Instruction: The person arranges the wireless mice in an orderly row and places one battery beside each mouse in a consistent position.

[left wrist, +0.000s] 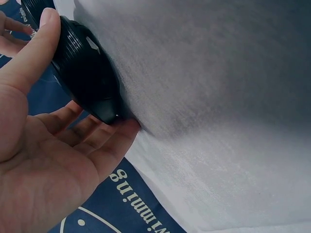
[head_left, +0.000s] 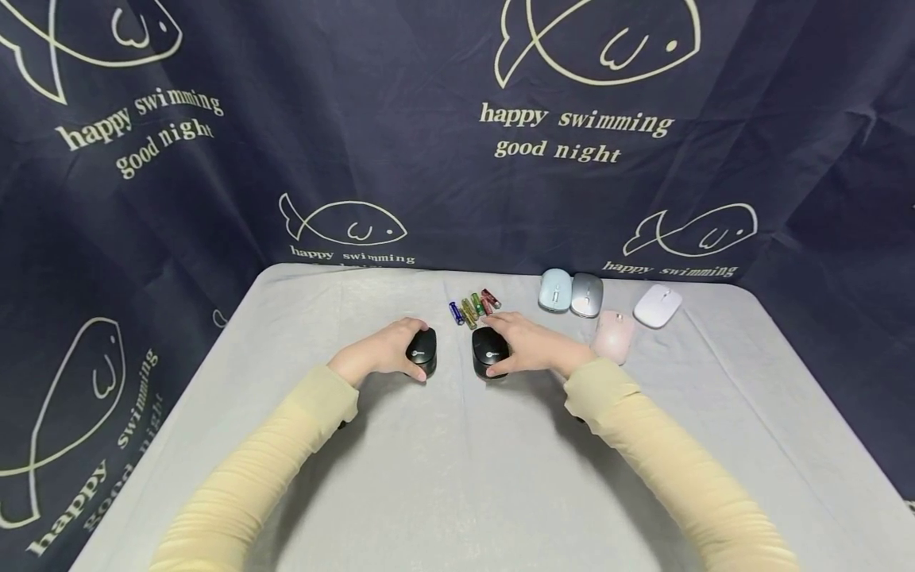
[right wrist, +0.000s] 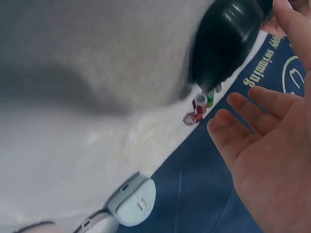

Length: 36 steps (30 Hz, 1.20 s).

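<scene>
Two black computer mice lie on the grey-white table, a little apart. My left hand (head_left: 387, 349) holds the left black mouse (head_left: 422, 352) from its outer side. In the left wrist view the thumb presses its ribbed side (left wrist: 73, 46) and the fingertips (left wrist: 127, 127) meet its far end. Around the right black mouse (head_left: 488, 349) my right hand (head_left: 532, 345) reaches from the right, thumb close to its near edge. The right wrist view has a gap between the spread fingers (right wrist: 226, 128) and that mouse (right wrist: 226, 39).
Several small coloured batteries (head_left: 469, 311) lie behind the black mice. To the right are a light blue mouse (head_left: 555, 291), a dark grey mouse (head_left: 587, 295), a pink mouse (head_left: 613, 335) and a white mouse (head_left: 658, 306). A dark blue curtain (head_left: 443, 159) hangs behind the table (head_left: 457, 492).
</scene>
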Available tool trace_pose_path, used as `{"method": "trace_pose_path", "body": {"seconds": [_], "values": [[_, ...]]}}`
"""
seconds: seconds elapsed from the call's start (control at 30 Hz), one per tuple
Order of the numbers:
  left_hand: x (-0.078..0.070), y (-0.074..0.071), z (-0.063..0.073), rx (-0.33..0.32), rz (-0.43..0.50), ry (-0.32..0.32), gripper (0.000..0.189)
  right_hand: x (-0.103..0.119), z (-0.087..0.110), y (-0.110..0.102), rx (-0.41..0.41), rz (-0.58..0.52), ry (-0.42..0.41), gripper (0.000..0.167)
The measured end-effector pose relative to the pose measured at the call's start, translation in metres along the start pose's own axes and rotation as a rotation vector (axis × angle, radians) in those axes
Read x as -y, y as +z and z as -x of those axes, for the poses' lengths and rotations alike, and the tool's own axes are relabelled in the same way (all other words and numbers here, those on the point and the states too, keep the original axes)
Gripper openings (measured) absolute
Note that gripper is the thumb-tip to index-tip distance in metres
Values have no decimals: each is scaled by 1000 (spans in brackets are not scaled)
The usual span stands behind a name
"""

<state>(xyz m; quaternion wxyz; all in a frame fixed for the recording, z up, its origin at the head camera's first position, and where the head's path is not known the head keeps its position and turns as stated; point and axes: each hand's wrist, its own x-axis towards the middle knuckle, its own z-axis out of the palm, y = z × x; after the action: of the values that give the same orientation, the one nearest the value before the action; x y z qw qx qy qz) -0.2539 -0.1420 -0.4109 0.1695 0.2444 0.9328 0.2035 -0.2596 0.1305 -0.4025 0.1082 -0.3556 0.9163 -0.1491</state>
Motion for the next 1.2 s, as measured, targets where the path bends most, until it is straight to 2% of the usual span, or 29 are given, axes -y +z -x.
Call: {"method": "trace_pose_path", "body": {"seconds": [0.27, 0.57, 1.2], "values": [[-2, -1, 1, 8, 7, -8, 90, -6, 16, -17, -27, 5, 28, 86], [-2, 0, 2, -5, 17, -6, 89, -17, 36, -25, -81, 17, -1, 82], [-3, -1, 3, -15, 17, 9, 88, -56, 83, -45, -188, 60, 100, 80]]}}
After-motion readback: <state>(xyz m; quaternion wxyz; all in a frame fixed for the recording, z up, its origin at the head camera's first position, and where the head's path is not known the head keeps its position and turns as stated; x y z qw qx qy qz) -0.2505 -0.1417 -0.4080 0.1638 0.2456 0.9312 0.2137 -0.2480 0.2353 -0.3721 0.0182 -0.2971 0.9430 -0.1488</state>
